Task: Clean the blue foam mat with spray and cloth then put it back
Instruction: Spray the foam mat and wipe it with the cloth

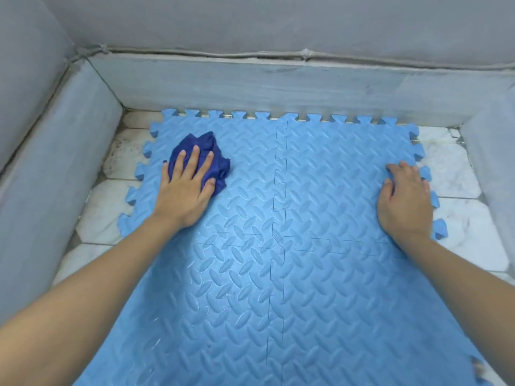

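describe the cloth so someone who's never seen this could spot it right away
A light blue foam mat covers the white tiled floor between grey walls. At its far left corner, under the flat left hand, lies the cloth. It is crumpled and dark navy, far darker than the mat.

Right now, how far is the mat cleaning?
Done: cannot tell whether spray went on; no bottle is in view. In hand: the left hand presses the dark blue cloth on the foam mat, far left; the right hand steadies its right edge. Left: wiping the remaining mat.
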{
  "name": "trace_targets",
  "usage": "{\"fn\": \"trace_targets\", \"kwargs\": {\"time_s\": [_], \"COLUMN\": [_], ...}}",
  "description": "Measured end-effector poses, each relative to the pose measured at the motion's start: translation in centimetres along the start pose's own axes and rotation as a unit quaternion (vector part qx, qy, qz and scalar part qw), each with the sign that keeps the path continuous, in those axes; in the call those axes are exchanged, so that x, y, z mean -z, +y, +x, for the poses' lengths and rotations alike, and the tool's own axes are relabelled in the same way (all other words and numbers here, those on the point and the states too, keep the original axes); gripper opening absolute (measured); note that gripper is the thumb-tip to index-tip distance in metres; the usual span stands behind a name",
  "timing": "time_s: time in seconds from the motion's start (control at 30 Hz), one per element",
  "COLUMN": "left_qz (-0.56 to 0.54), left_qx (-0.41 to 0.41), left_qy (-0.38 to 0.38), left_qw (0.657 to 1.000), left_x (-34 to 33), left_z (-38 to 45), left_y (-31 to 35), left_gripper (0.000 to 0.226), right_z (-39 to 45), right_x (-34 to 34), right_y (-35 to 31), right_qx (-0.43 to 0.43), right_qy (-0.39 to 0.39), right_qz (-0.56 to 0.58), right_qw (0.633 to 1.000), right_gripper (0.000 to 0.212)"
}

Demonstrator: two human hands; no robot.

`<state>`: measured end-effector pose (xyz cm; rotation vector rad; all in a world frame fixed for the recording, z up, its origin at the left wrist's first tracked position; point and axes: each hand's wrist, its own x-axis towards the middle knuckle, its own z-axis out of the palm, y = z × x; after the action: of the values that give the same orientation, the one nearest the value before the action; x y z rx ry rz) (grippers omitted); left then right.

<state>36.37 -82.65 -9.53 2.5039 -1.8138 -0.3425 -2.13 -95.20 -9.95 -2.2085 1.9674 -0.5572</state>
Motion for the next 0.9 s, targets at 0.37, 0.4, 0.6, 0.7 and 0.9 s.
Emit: {"fn": "trace_targets", "kwargs": {"time_s": [0.37, 0.4, 0.6, 0.7, 0.9], "left_qz": [0.004, 0.006, 0.031, 0.017, 0.001], "left_qx": [-0.218, -0.216, -0.219, -0.170, -0.056], "left_qy": [0.028, 0.030, 0.012, 0.027, 0.025], "left_qw": [0.975, 0.976, 0.975, 0.985, 0.998], "left_x": [-3.5, -3.5, -2.3, -1.7, 0.1], "left_z": [-3.7, -1.4, 9.0, 10.9, 9.1], "left_y": [14.6, 16.1, 23.1, 20.8, 7.9], "left_gripper": [0.061, 0.062, 0.059, 0.055, 0.055], "right_z": [0.0, 0.1, -0.1, 0.5, 0.7], "right_x": [-0.5, -0.5, -0.3, -0.3, -0.5], "right_y": [-0.1, -0.1, 0.1, 0.3, 0.6], "right_qx": [-0.017, -0.021, -0.029, -0.017, -0.014], "right_qy": [0.017, 0.014, 0.008, 0.012, 0.011], "right_qz": [-0.013, -0.012, 0.011, 0.021, 0.014], "right_qw": [1.000, 1.000, 0.999, 1.000, 1.000], "right_gripper": [0.037, 0.037, 0.037, 0.037, 0.037]}}
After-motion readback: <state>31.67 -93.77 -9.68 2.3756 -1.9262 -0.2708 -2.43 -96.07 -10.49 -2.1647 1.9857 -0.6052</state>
